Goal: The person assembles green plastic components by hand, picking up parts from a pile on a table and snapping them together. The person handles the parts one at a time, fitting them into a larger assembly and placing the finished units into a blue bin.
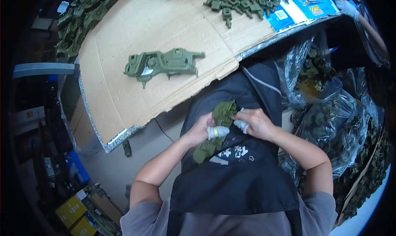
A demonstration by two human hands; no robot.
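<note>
Head view: left hand (201,128), a pale cover on the thumb, grips a long olive-green plastic part (225,112) held in front of the apron (235,186), tilted, upper end away from the body. Right hand (260,123), pale covers on the fingers, is bent in at the part's right edge; can't tell if it grips or just presses. White print on the apron, just beside the part's lower end. Beyond, cardboard-covered counter (165,96) with one bigger green molded frame (179,63) lying alone near the middle. Small green pieces (243,3) heaped at far edge, beside blue printed cardboard (303,9); larger green parts (84,19) piled far left. Right side: clear plastic bags (336,130) with green parts. Another person's gloved hand (347,8) at counter's far right corner.
</note>
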